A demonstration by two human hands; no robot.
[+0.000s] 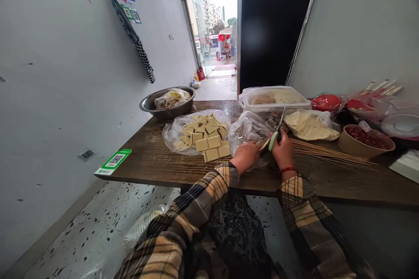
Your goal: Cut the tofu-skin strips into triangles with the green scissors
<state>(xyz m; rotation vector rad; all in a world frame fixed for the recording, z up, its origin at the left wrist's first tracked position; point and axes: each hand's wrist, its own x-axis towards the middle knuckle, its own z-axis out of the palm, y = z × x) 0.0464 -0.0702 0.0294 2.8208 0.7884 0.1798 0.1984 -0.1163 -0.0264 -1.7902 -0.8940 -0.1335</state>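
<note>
My right hand (284, 150) is closed on a pair of scissors (272, 141) with pale green handles, its blades pointing up and away from me. Close beside it, my left hand (246, 157) is closed on a small flat tan piece (264, 144), whose far end comes near the scissor handles. A crumpled clear plastic bag (250, 127) lies just beyond my left hand. To the left, many cut beige pieces (204, 128) are heaped on clear plastic, with several larger beige slabs (212, 149) at the near side. Thin wooden skewers (330, 150) lie right of my right hand.
A metal basin (168, 102) holding bagged sticks stands at the back left. Toward the back right are a white plastic tub (273, 98), a bag of pale sheets (312, 124) and a paper bowl (365, 141) with dark red contents. The wooden table (147, 161) ends just before me.
</note>
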